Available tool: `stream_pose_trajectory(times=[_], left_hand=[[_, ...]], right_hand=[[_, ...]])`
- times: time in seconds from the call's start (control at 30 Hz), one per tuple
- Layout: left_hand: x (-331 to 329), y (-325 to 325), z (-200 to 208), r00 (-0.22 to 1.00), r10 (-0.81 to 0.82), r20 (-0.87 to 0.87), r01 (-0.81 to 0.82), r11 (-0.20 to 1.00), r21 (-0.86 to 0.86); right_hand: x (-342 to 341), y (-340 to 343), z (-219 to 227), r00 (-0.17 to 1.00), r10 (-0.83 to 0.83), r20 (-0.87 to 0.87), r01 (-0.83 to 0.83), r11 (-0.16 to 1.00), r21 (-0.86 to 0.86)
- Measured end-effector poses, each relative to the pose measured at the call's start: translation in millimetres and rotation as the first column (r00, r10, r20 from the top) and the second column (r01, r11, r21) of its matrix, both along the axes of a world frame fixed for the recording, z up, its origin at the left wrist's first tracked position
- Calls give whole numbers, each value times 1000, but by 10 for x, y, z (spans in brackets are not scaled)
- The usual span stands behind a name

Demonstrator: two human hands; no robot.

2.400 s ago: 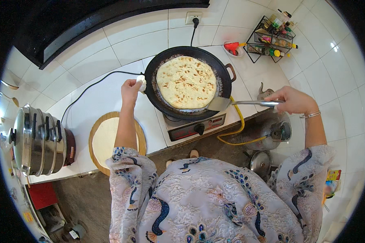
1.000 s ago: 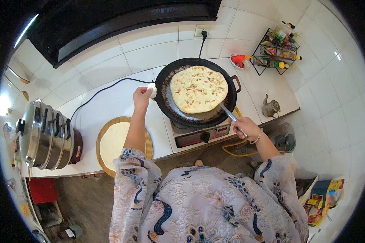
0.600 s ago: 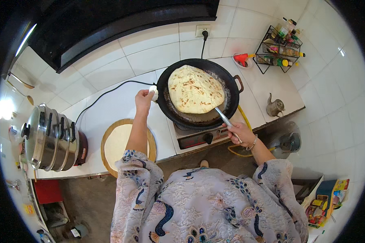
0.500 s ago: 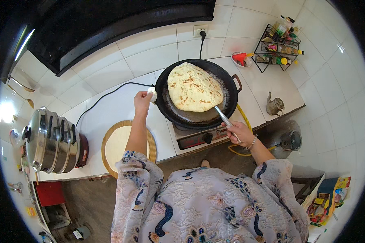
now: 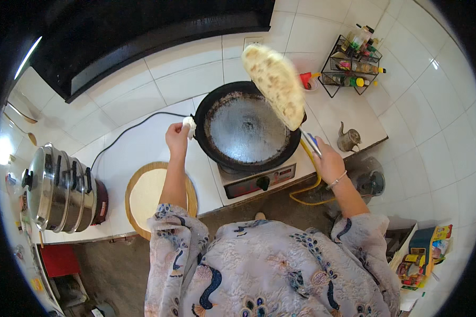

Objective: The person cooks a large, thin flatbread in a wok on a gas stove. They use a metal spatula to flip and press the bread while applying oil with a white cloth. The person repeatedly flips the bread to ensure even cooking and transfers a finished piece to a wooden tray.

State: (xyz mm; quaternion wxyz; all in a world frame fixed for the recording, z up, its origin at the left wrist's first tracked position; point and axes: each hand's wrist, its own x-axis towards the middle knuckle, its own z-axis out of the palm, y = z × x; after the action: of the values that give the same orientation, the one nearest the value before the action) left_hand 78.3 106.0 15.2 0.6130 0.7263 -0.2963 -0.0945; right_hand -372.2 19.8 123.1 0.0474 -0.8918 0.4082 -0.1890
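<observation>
My right hand (image 5: 329, 159) grips the handle of a metal spatula (image 5: 313, 143). On it a round flatbread (image 5: 276, 85), browned in spots, is raised and tilted steeply over the right part of the pan, slightly blurred. The black two-handled pan (image 5: 247, 132) sits on the stove (image 5: 262, 181), its bare greasy bottom showing. At the pan's left edge my left hand (image 5: 176, 138) pinches a white folded cloth or paper (image 5: 189, 127) against the side handle, which the wad covers. Below that forearm lies a round wooden board (image 5: 191, 196) bearing a flat sheet of raw dough (image 5: 149, 199).
A stacked steamer (image 5: 63, 190) stands at the left. On the right are a metal kettle (image 5: 349, 138), a spice rack (image 5: 349, 63) with bottles, and a red funnel (image 5: 305, 80). The yellow hose (image 5: 301, 198) hangs before the counter. A black hood (image 5: 158, 42) overhangs the back.
The flatbread, flat over the pan before, has been lifted and tipped up to the right on the spatula. The pan's bottom is now exposed. My left hand keeps its hold at the pan's edge.
</observation>
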Motion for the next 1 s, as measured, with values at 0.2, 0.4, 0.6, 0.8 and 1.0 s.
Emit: stream_pose_trajectory(times=[0.2, 0.4, 0.6, 0.8, 1.0], left_hand=[[-199, 20, 232, 998, -32, -61, 32, 999, 10], [-145, 58, 268, 994, -108, -33, 109, 994, 21], [-78, 66, 296, 989, -143, -25, 145, 985, 93], [-89, 59, 193, 993, -117, -1, 116, 987, 107], [-136, 37, 189, 996, -74, 47, 71, 995, 65]], right_hand=[[19, 140, -320, 993, -36, -111, 47, 994, 98], [-98, 142, -271, 961, -7, 277, -111, 905, 410], [56, 461, 146, 971, -126, 205, -112, 520, 847], [121, 578, -19, 934, 93, 345, -340, 534, 774], [95, 321, -133, 969, 59, 241, -222, 638, 737]])
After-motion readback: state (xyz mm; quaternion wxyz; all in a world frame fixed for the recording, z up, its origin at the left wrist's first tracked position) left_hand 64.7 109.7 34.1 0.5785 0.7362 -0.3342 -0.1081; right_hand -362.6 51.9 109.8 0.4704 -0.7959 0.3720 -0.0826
